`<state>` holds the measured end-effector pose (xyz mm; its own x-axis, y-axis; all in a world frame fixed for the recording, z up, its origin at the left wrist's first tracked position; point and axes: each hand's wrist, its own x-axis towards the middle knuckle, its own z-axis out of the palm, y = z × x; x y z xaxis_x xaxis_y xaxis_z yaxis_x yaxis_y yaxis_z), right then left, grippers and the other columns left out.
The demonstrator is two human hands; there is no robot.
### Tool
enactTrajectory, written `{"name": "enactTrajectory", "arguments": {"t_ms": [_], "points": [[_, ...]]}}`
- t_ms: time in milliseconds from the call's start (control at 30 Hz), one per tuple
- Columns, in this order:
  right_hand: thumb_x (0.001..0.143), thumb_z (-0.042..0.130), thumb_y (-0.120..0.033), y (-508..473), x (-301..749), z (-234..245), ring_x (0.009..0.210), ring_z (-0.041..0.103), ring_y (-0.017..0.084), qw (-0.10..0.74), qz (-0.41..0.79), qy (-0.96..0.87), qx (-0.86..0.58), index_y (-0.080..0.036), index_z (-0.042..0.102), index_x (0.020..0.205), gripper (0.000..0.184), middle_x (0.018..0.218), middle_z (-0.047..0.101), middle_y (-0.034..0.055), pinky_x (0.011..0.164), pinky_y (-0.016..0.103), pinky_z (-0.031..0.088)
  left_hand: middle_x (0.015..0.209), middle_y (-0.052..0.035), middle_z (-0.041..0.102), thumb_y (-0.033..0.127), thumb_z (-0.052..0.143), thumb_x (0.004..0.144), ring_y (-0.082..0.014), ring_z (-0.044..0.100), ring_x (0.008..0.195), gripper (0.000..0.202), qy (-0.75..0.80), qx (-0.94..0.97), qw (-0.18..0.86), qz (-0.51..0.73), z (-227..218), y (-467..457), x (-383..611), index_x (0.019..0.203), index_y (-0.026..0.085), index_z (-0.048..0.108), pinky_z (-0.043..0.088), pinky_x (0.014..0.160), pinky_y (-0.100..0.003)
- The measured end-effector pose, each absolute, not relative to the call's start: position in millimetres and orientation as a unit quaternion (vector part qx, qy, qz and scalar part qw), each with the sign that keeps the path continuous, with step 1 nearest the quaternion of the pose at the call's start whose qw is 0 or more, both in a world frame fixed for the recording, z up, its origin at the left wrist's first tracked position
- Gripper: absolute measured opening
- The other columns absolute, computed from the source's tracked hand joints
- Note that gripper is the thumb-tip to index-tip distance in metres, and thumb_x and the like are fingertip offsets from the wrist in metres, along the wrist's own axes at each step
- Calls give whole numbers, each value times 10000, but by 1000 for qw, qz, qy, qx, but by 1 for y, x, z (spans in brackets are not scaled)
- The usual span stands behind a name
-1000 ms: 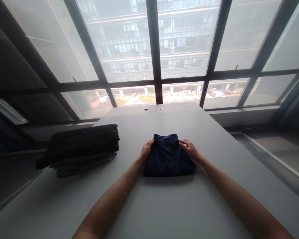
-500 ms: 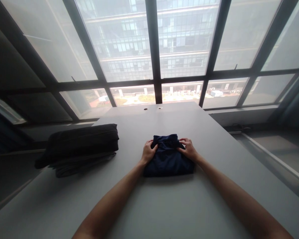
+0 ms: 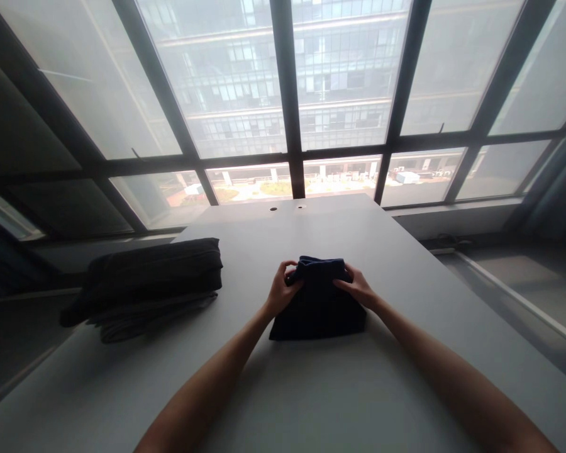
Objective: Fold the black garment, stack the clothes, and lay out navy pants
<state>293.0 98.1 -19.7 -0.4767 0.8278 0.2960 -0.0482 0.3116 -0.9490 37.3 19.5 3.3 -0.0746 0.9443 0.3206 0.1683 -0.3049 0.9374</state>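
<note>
A dark navy folded garment [image 3: 318, 311] rests on the white table, its far edge lifted and tilted up so that the front face lies in shadow. On its left side, my left hand [image 3: 282, 289] grips the upper corner with the thumb in front and the fingers behind. My right hand [image 3: 357, 286] pinches the opposite upper corner in the same way. Part of the fingers of both hands is hidden behind the cloth. Which kind of garment it is, I cannot tell.
Left of my arms, a stack of folded dark clothes [image 3: 153, 277] sits near the left edge of the white table [image 3: 302, 393]. Two round holes [image 3: 273, 209] pierce the far end of the tabletop. Beyond it stand tall framed windows [image 3: 290, 100].
The far edge of the navy garment has been raised by both hands, and its face has turned darker. The view has shifted slightly.
</note>
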Motion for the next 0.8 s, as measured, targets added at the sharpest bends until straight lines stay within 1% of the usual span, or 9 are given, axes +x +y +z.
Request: {"name": "enactTrajectory", "arguments": {"t_ms": [67, 167, 267, 333, 400, 467, 633, 700, 800], "points": [[743, 806, -521, 95, 294, -13, 903, 646, 236, 408, 520, -688, -299, -152, 682, 1043, 491, 984, 711, 58, 788, 347, 528, 1158, -77, 727, 380, 828, 767, -262, 695, 1005, 834, 436, 558, 457, 538, 11, 17, 32, 1485, 236, 429, 537, 867, -353], [723, 818, -501, 87, 294, 2, 824, 618, 208, 388, 552, -679, -289, -147, 684, 999, 468, 898, 681, 32, 721, 315, 506, 1359, -142, 651, 524, 825, 763, -351, 642, 1195, 907, 362, 534, 601, 471, 21, 14, 15, 1532, 226, 448, 520, 969, -415], [694, 832, -426, 73, 292, 26, 859, 606, 193, 354, 587, -691, -231, -162, 669, 1069, 487, 958, 674, 22, 760, 299, 498, 1410, -177, 619, 817, 579, 821, -392, 599, 1269, 955, 287, 514, 683, 434, 25, 12, -3, 1551, 215, 446, 481, 1038, -504], [680, 839, -368, 60, 291, 46, 843, 588, 170, 284, 602, -727, -169, -169, 657, 1091, 492, 945, 656, 3, 756, 272, 487, 1414, -171, 622, 846, 402, 888, -384, 592, 1287, 913, 287, 516, 688, 422, 27, 14, -9, 1568, 239, 425, 446, 1073, -552], [680, 841, -319, 45, 290, 64, 785, 560, 139, 194, 603, -766, -105, -169, 649, 1084, 472, 878, 622, -24, 712, 238, 471, 1473, -145, 583, 742, 442, 952, -366, 532, 1365, 766, 317, 572, 659, 372, 28, 15, -8, 1556, 270, 448, 391, 1133, -556], [694, 828, -281, 30, 289, 77, 747, 544, 122, 124, 585, -799, -69, -167, 647, 1074, 436, 842, 599, -35, 675, 215, 459, 1573, -103, 486, 625, 585, 946, -357, 379, 1486, 669, 352, 676, 590, 268, 28, 15, 0, 1524, 298, 501, 289, 1210, -534], [704, 790, -223, 5, 289, 94, 726, 553, 112, 34, 502, -863, -46, -159, 676, 1060, 379, 882, 615, -23, 630, 193, 433, 1733, -19, 94, 627, 741, 820, -444, -52, 1560, 799, 413, 847, 336, 12, 13, 3, 31, 1535, 388, 475, 2, 1237, -638], [713, 791, -237, -1, 291, 97, 738, 562, 115, 19, 473, -880, -27, -154, 688, 1092, 402, 892, 636, -14, 653, 197, 432, 1736, -13, 8, 661, 742, 799, -461, -91, 1550, 883, 422, 866, 270, -8, 3, 1, 37, 1572, 416, 392, -23, 1220, -669], [735, 775, -235, -8, 293, 99, 717, 564, 110, 5, 421, -907, -19, -170, 692, 1147, 425, 872, 669, -12, 656, 201, 416, 1734, -13, 31, 718, 605, 880, -432, -48, 1565, 803, 472, 859, 196, 23, -10, 10, 37, 1586, 434, 348, -9, 1223, -666]]}}
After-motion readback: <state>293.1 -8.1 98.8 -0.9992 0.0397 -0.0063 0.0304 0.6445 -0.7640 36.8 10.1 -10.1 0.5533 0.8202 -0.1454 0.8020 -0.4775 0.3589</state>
